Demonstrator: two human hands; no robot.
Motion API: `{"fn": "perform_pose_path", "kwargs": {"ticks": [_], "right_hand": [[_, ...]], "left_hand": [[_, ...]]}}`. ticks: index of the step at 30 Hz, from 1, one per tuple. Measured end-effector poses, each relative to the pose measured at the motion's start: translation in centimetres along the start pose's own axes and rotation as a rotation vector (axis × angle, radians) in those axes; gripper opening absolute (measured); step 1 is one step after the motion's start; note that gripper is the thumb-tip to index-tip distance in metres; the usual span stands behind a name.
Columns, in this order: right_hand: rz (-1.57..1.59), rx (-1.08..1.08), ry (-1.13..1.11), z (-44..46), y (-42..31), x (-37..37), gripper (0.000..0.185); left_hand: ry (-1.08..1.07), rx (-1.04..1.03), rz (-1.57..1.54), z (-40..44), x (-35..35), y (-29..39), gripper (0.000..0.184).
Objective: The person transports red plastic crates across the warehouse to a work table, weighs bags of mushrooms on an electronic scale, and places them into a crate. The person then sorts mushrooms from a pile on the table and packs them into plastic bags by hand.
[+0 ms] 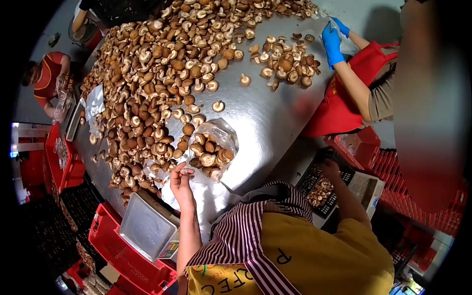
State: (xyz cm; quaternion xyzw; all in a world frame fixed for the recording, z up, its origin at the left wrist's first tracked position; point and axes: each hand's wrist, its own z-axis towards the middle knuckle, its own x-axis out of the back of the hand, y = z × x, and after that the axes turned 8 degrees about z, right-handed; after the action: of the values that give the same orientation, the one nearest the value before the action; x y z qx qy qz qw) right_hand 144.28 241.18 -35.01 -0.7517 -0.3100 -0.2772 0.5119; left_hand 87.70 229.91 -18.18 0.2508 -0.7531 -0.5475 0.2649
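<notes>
My left hand (pixel 182 184) is at the near edge of a clear plastic bag (pixel 228 140), its fingers bent in a pinch on the film. Several brown mushrooms (pixel 208 159) lie inside the bag, whose mouth faces me. My right hand (pixel 330 168) is low at the right, over a black crate (pixel 308 181) holding small mushroom pieces (pixel 320 192); its fingers are too dark to make out. A large heap of mushrooms (pixel 142 93) covers the left of the metal table (pixel 265 113).
A smaller mushroom pile (pixel 285 61) is at the back right. A person in a red apron (pixel 339 98) with blue gloves (pixel 332 44) stands there. Another person (pixel 49 78) is at far left. A scale tray (pixel 147 226) and a red crate (pixel 125 255) are at near left.
</notes>
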Motion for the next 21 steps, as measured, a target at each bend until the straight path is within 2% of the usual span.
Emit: {"fn": "perform_pose_path", "kwargs": {"ticks": [1, 2, 4, 6, 8, 9, 10, 11, 12, 13, 15, 16, 17, 19, 20, 21], "right_hand": [[-0.094, -0.155, -0.102, 0.6, 6.2, 2.2, 0.034], [-0.480, -0.330, -0.196, -0.8, 1.0, 6.2, 0.036], [-0.662, -0.294, -0.011, -1.6, 3.6, 9.0, 0.034], [-0.599, -0.198, 0.003, -0.8, -0.2, 9.3, 0.035], [-0.307, 0.015, -0.249, 2.4, -5.1, 6.6, 0.032], [-0.096, 0.198, -0.271, 3.1, -8.7, 4.1, 0.025], [0.003, 0.494, -0.190, 2.3, -15.4, 1.6, 0.019], [0.079, 0.581, -0.221, 1.3, -22.3, -0.5, 0.020], [0.302, 0.524, -0.374, 0.5, -27.2, -2.4, 0.019], [0.218, 0.642, -0.395, -0.3, -32.0, -4.1, 0.016], [0.275, 0.793, -0.461, -1.4, -38.4, -8.4, 0.009], [0.252, 1.050, -0.435, -1.5, -41.5, -10.1, 0.008], [0.303, 1.028, -0.515, -2.0, -44.0, -11.6, 0.008], [0.248, 1.167, -0.542, -2.8, -48.6, -15.1, 0.011], [0.212, 1.139, -0.586, -2.8, -49.9, -17.2, 0.014], [0.086, 1.199, -0.586, -2.6, -51.1, -19.3, 0.018]], "left_hand": [[0.002, 0.007, 0.017, 0.0, 0.0, 0.0, 0.025], [0.008, 0.006, 0.022, 0.1, 0.0, -0.3, 0.025], [-0.029, -0.049, 0.047, 0.4, 0.4, -1.0, 0.029], [-0.027, -0.058, 0.052, -0.2, 0.4, -0.9, 0.030], [-0.033, -0.020, 0.011, -0.9, 0.1, -0.8, 0.029], [-0.042, -0.002, -0.014, -1.4, -0.1, -0.5, 0.029], [-0.073, -0.004, -0.033, -1.9, -0.3, -0.5, 0.030], [-0.090, 0.018, -0.056, -2.5, -0.7, -0.8, 0.030], [-0.112, 0.038, -0.080, -3.1, -1.1, -1.3, 0.030], [-0.148, 0.053, -0.082, -3.6, -1.4, -2.0, 0.030], [-0.189, 0.102, -0.086, -4.5, -2.0, -1.8, 0.028], [-0.175, 0.090, -0.099, -4.8, -2.1, -1.7, 0.027], [-0.155, 0.097, -0.120, -5.1, -2.3, -1.9, 0.027], [-0.104, 0.101, -0.145, -5.5, -2.2, -1.7, 0.027], [-0.115, 0.108, -0.137, -5.8, -2.1, -1.3, 0.027], [-0.130, 0.115, -0.129, -5.9, -2.0, -1.0, 0.027]]}}
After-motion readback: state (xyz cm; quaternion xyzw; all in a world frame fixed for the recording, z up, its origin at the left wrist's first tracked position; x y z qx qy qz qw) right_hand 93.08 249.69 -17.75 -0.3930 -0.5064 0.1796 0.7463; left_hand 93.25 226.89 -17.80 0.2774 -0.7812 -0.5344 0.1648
